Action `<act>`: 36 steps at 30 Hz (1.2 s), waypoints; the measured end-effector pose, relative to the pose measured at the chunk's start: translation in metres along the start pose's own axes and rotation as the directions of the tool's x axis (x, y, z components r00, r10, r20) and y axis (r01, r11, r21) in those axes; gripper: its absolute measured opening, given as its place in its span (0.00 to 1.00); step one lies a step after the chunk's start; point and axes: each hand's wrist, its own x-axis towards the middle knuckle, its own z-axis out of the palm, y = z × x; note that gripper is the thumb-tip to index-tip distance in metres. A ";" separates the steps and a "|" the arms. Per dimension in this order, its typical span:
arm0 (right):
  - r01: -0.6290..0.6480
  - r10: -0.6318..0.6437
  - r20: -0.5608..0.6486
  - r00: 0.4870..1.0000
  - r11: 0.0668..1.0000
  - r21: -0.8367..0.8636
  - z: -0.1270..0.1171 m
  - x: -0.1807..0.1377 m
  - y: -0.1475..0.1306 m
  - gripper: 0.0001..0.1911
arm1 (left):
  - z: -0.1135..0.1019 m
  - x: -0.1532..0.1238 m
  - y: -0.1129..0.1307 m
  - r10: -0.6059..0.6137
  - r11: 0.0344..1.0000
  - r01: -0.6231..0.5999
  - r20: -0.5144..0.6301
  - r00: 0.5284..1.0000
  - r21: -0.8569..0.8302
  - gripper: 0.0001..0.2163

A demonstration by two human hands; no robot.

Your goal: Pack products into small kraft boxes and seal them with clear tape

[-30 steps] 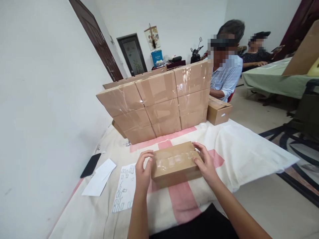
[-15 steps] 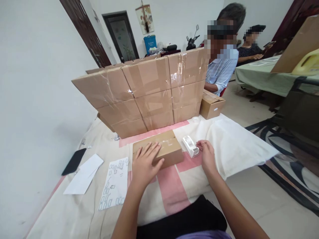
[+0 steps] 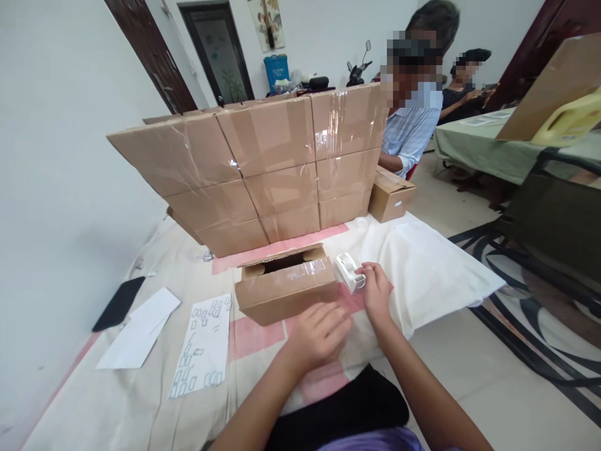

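A small cardboard box rests in front of me, its top flaps partly raised and a dark gap showing between them. Clear tape shines on the front flap. My left hand hovers just in front of the box's right part, fingers stretched loosely and blurred, holding nothing. To the right of the box stands a white tape dispenser. The bent fingertips of my right hand are closed at the dispenser's cutter end; whether a strip of tape is between them is hidden.
A wall of taped cardboard boxes rises behind, with another box at its right end. On the cloth to the left lie a sheet with drawn rectangles, white paper and a black flat object. A person sits beyond.
My left hand has come off the box top and moved right and toward me. The box flaps have lifted open. My right fingertips have moved onto the dispenser's end.
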 end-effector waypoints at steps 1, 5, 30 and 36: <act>-0.001 0.001 -0.001 1.000 1.000 -0.007 0.000 -0.001 0.000 0.13 | 0.016 0.001 0.006 -0.015 0.998 0.020 0.084 0.996 -0.060 0.15; -0.018 0.018 0.005 1.000 1.000 -0.016 -0.001 -0.003 -0.002 0.14 | 0.071 0.012 0.012 -0.202 0.949 0.256 0.271 0.941 -0.182 0.30; -0.077 0.046 0.109 0.993 0.948 0.308 0.006 -0.002 0.002 0.20 | 0.119 0.029 -0.012 -0.639 0.613 0.710 0.311 0.704 -0.346 0.35; -0.004 -0.020 0.091 0.996 0.965 0.261 0.005 -0.004 0.006 0.19 | 0.119 0.029 -0.013 -0.662 0.583 0.725 0.302 0.685 -0.366 0.38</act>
